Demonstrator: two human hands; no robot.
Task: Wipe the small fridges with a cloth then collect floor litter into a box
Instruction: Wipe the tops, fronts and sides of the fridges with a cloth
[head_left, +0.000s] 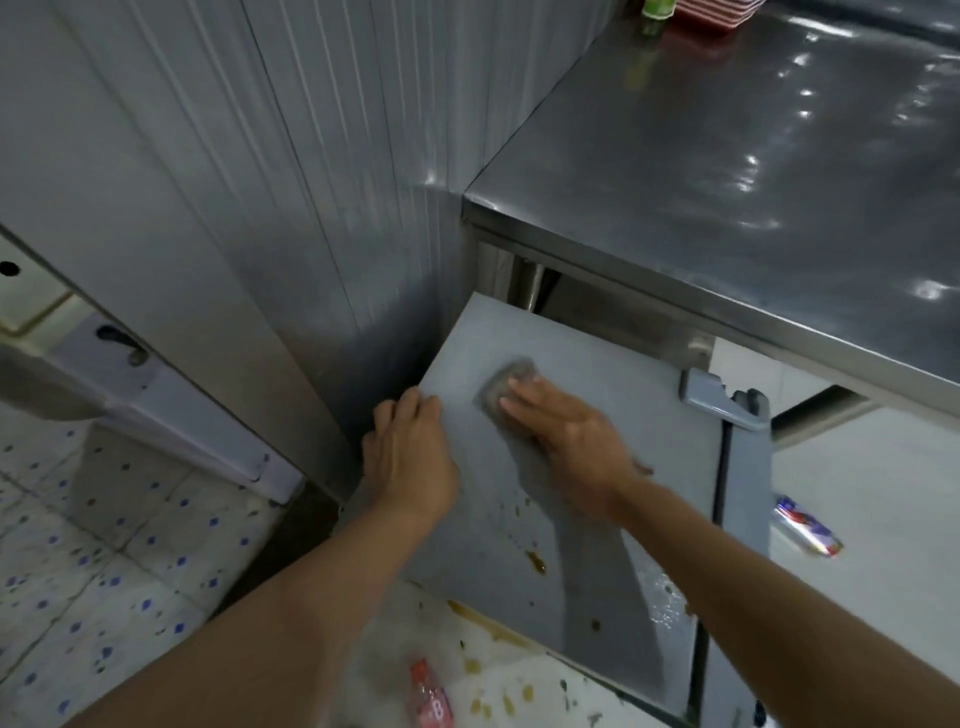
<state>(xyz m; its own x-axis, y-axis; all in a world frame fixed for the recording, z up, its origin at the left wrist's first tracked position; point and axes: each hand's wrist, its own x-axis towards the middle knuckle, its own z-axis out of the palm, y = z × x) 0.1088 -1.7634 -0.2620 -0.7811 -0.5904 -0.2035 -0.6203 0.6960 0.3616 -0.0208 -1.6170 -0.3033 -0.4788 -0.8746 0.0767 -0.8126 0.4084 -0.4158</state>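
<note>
Both hands on fridge (597, 519) top: left hand (410, 462) flat at left edge, right hand (566, 441) pressing cloth (506, 382); should sweep toward brown spots (535, 561) near front edge.

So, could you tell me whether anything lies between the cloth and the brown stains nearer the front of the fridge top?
Nothing visible does. The cloth lies under the right hand; bare grey fridge top runs from there to the brown stains. The left hand rests at the left edge, aside.
</note>
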